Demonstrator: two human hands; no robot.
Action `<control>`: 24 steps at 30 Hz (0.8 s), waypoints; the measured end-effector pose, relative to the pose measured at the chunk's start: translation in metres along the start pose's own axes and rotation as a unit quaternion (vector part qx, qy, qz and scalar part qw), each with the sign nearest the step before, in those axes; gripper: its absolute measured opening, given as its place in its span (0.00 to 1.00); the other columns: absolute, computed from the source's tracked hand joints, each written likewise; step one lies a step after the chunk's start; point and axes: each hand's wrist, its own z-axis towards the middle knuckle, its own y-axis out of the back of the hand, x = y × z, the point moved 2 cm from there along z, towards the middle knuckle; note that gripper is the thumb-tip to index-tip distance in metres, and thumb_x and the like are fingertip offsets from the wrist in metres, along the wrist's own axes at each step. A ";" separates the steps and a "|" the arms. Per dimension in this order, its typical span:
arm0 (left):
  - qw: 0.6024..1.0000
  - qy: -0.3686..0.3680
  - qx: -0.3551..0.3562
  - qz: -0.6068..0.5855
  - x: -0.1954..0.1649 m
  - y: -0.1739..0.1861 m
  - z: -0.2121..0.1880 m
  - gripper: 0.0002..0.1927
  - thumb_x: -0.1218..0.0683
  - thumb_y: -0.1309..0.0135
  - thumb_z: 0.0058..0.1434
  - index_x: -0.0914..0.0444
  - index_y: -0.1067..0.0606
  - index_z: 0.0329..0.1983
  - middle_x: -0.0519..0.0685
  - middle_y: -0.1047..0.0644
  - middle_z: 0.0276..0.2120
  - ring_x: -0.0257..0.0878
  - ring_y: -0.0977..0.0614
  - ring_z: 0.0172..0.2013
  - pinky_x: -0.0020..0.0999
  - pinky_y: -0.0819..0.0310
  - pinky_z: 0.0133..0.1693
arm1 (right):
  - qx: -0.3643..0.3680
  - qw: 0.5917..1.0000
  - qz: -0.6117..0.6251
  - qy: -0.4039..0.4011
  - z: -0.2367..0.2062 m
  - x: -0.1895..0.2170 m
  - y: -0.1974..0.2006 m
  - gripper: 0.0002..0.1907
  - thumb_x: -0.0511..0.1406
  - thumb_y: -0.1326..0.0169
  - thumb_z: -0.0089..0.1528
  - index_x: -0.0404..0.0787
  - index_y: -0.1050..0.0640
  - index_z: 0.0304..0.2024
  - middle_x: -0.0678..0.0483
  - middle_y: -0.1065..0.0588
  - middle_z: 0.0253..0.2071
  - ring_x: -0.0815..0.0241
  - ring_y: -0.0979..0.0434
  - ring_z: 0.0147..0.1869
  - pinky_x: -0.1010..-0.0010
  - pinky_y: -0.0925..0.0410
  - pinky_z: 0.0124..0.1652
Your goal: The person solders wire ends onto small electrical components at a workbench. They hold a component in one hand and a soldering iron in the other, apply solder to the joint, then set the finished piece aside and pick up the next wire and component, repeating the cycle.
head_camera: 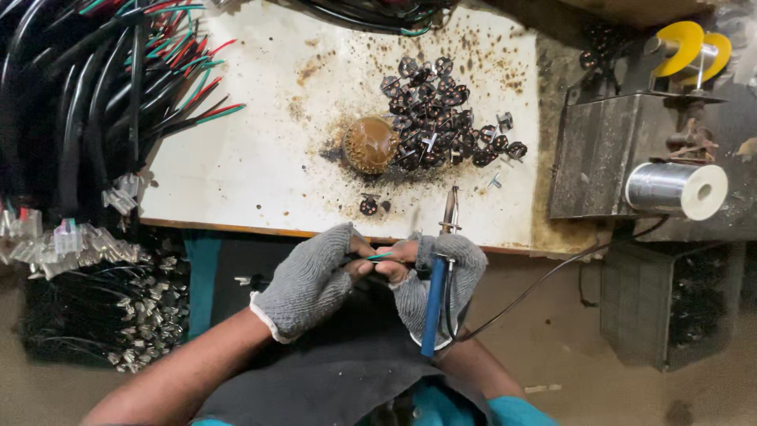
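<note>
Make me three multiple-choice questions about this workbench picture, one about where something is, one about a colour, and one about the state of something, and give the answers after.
1. Where does the solder spool sit?
A. On the right, by the metal box
B. Among the cables on the left
C. In the person's lap

2. What colour is the soldering iron handle?
A. Red
B. Blue
C. Yellow

3. What is the left hand doing?
A. Lying flat on the board
B. Pinching thin wires at the fingertips
C. Reaching into the pile of small black parts

Answers: 1 A, the spool lies against the grey metal box. 2 B, the handle in the right hand is blue. 3 B, the gloved fingertips meet on the thin wires, below the white board.
</note>
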 end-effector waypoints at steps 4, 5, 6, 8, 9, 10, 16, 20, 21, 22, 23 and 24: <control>0.998 0.024 -0.051 -0.016 -0.003 0.001 -0.001 0.08 0.57 0.40 0.61 0.62 0.26 0.40 0.51 0.20 0.36 0.49 0.16 0.37 0.38 0.23 0.39 | -0.012 1.000 0.009 -0.006 0.000 0.003 -0.002 0.11 0.38 0.36 0.66 0.37 0.21 0.38 0.52 0.18 0.36 0.58 0.14 0.44 0.69 0.22 0.49; 0.998 0.033 -0.060 -0.013 -0.003 0.002 -0.001 0.08 0.58 0.39 0.60 0.62 0.26 0.39 0.51 0.19 0.36 0.47 0.15 0.37 0.37 0.23 0.39 | -0.028 0.999 0.016 -0.004 0.000 0.004 -0.001 0.13 0.39 0.34 0.65 0.37 0.22 0.37 0.53 0.18 0.35 0.59 0.13 0.43 0.69 0.22 0.49; 0.998 0.019 -0.051 -0.017 -0.003 0.002 0.000 0.08 0.58 0.39 0.59 0.62 0.25 0.39 0.51 0.19 0.36 0.47 0.15 0.37 0.37 0.23 0.40 | -0.030 0.999 -0.035 0.003 -0.001 0.005 0.000 0.12 0.38 0.33 0.63 0.38 0.21 0.35 0.53 0.18 0.34 0.60 0.15 0.40 0.70 0.24 0.46; 0.999 -0.010 -0.034 -0.026 -0.004 0.004 0.002 0.08 0.60 0.38 0.57 0.62 0.24 0.39 0.51 0.20 0.37 0.47 0.15 0.38 0.37 0.23 0.40 | -0.033 0.990 -0.136 0.020 -0.001 0.005 0.004 0.10 0.37 0.30 0.58 0.39 0.18 0.32 0.53 0.19 0.30 0.61 0.19 0.35 0.72 0.27 0.41; 0.999 -0.028 -0.041 -0.011 -0.004 0.006 0.003 0.07 0.60 0.39 0.57 0.62 0.23 0.38 0.50 0.19 0.37 0.46 0.15 0.39 0.36 0.23 0.40 | -0.033 0.991 -0.131 0.020 -0.001 0.005 0.004 0.12 0.37 0.31 0.59 0.39 0.21 0.34 0.53 0.20 0.31 0.61 0.19 0.37 0.72 0.28 0.43; 0.998 -0.045 -0.047 0.003 -0.005 0.006 0.003 0.06 0.60 0.39 0.58 0.61 0.23 0.38 0.50 0.19 0.37 0.46 0.15 0.39 0.36 0.23 0.41 | -0.032 0.991 -0.127 0.019 -0.003 0.004 0.004 0.13 0.38 0.31 0.60 0.38 0.23 0.35 0.54 0.21 0.32 0.61 0.19 0.38 0.71 0.28 0.45; 0.997 0.037 -0.067 -0.002 -0.010 0.006 0.001 0.05 0.58 0.40 0.60 0.61 0.23 0.38 0.49 0.19 0.34 0.45 0.16 0.37 0.39 0.23 0.40 | -0.027 0.999 -0.001 0.022 -0.010 -0.005 0.002 0.21 0.38 0.32 0.62 0.40 0.33 0.42 0.57 0.21 0.36 0.63 0.19 0.42 0.73 0.28 0.49; 0.989 -0.045 -0.098 0.098 -0.018 0.006 0.001 0.07 0.56 0.38 0.58 0.60 0.23 0.38 0.50 0.20 0.35 0.50 0.18 0.38 0.42 0.25 0.38 | 0.019 0.992 -0.120 0.034 -0.013 -0.007 0.004 0.17 0.31 0.32 0.60 0.47 0.28 0.44 0.50 0.20 0.36 0.56 0.17 0.42 0.68 0.27 0.48; 0.987 -0.047 -0.099 0.115 -0.019 0.005 0.001 0.07 0.56 0.37 0.58 0.59 0.23 0.37 0.50 0.20 0.35 0.50 0.18 0.37 0.42 0.25 0.37 | 0.003 0.994 -0.089 0.058 -0.013 -0.007 0.005 0.21 0.31 0.34 0.62 0.46 0.34 0.47 0.51 0.20 0.37 0.57 0.17 0.43 0.69 0.26 0.50; 0.985 -0.050 -0.103 0.131 -0.020 0.005 0.000 0.07 0.55 0.37 0.57 0.59 0.23 0.37 0.50 0.21 0.34 0.50 0.18 0.36 0.43 0.25 0.36 | -0.012 0.995 -0.058 0.083 -0.013 -0.008 0.004 0.26 0.32 0.35 0.64 0.45 0.41 0.50 0.51 0.20 0.38 0.58 0.17 0.44 0.69 0.25 0.51; 0.982 -0.052 -0.105 0.149 -0.022 0.006 0.000 0.08 0.55 0.36 0.57 0.59 0.23 0.36 0.51 0.21 0.34 0.51 0.18 0.35 0.43 0.25 0.36 | -0.028 0.993 -0.027 0.108 -0.013 -0.008 0.003 0.30 0.33 0.36 0.66 0.44 0.47 0.53 0.52 0.21 0.40 0.60 0.17 0.45 0.69 0.25 0.53; 0.982 -0.063 -0.101 0.144 -0.024 0.007 -0.001 0.08 0.55 0.35 0.57 0.58 0.23 0.37 0.50 0.21 0.34 0.50 0.18 0.35 0.41 0.26 0.35 | -0.021 0.994 -0.014 0.108 -0.014 -0.010 0.002 0.30 0.33 0.37 0.67 0.44 0.48 0.53 0.51 0.21 0.41 0.59 0.18 0.46 0.69 0.25 0.53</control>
